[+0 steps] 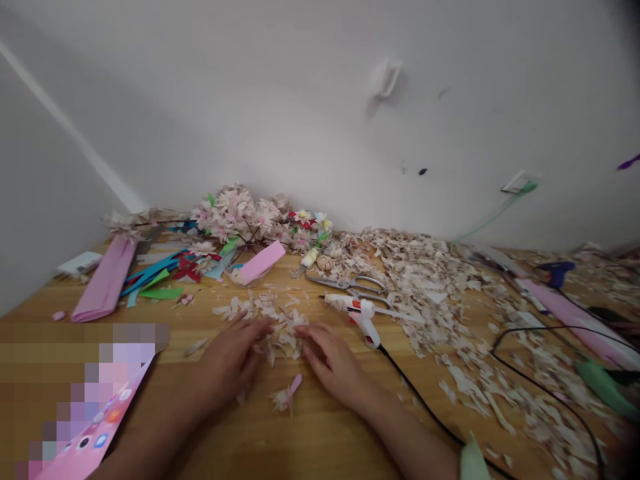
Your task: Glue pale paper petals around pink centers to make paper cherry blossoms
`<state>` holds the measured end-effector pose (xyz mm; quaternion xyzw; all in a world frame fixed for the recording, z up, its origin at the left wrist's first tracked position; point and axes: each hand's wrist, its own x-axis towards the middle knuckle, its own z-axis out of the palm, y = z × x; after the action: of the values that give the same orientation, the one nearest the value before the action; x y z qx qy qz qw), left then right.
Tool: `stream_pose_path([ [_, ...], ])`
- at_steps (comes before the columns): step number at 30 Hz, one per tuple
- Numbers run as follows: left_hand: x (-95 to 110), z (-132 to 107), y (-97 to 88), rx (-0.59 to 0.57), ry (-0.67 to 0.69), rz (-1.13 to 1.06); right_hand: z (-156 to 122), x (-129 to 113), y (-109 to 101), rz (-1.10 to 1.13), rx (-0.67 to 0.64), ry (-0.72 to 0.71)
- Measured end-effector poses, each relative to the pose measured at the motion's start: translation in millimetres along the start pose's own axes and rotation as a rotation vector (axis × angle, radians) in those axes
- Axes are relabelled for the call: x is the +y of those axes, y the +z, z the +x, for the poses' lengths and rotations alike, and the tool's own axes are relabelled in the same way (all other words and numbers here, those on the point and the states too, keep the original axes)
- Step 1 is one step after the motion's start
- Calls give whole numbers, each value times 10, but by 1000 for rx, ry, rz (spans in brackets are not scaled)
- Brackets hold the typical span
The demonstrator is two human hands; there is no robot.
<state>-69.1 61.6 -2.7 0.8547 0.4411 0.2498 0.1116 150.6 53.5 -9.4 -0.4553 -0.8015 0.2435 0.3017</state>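
My left hand (233,353) and my right hand (333,360) rest on the wooden table, on either side of a small pile of pale petal-like pieces (286,328). The fingers of both reach into the edges of the pile, stretched out and somewhat bent, with nothing visibly gripped. Closer to me, between my wrists, lies a small pale flower with a pink strip (287,395). Just beyond my right hand is a white glue gun (357,308) with a black cord. Behind it lie metal scissors (350,287).
Assembled pale flowers (237,210) are heaped against the wall. Folded pink paper (105,280) and coloured strips (160,277) lie left, near a lit phone (107,420). Scattered pale pieces (425,273) cover the right side, where a blue glue gun (556,272) and a loose cord lie.
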Motion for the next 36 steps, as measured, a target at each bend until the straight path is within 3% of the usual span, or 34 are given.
stream_pose_path([
  [5, 24, 8, 40, -69, 30, 9, -9, 19, 24, -16, -31, -6],
  [11, -9, 28, 77, 19, -36, 23, -10, 24, 23, -25, 15, -7],
  [14, 44, 30, 89, -21, 30, -10, -2, -12, 15, -24, -3, -38],
  [17, 77, 29, 89, -58, 15, -22, 27, -27, 34, -41, -17, -80],
  [24, 64, 25, 82, -28, -39, -62, 131, -2, 184, -133, 2, -92],
  [30, 56, 36, 139, -5, -60, -61, 106, -22, 181, -179, 91, -80],
  [36, 36, 62, 168, 6, -122, -81, 82, -54, 191, -171, 1, -66],
])
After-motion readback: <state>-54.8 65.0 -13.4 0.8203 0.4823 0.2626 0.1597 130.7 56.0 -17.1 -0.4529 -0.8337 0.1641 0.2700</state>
